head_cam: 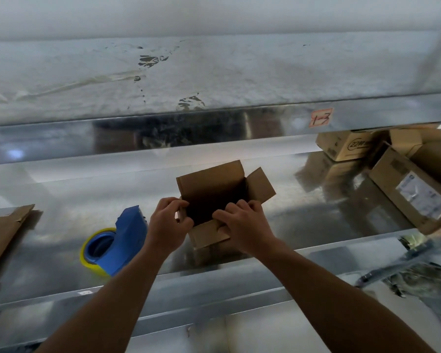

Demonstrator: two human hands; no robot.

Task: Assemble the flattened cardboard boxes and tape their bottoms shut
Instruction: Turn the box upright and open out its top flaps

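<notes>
Left hand point(169, 223) and right hand point(242, 224) grip the open cardboard box point(214, 189).

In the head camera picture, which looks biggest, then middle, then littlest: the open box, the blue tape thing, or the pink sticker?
1. open box: biggest.
2. blue tape dispenser: somewhat smaller, though it lies nearer the camera.
3. pink sticker: littlest by far, though it is also farthest away.
</notes>
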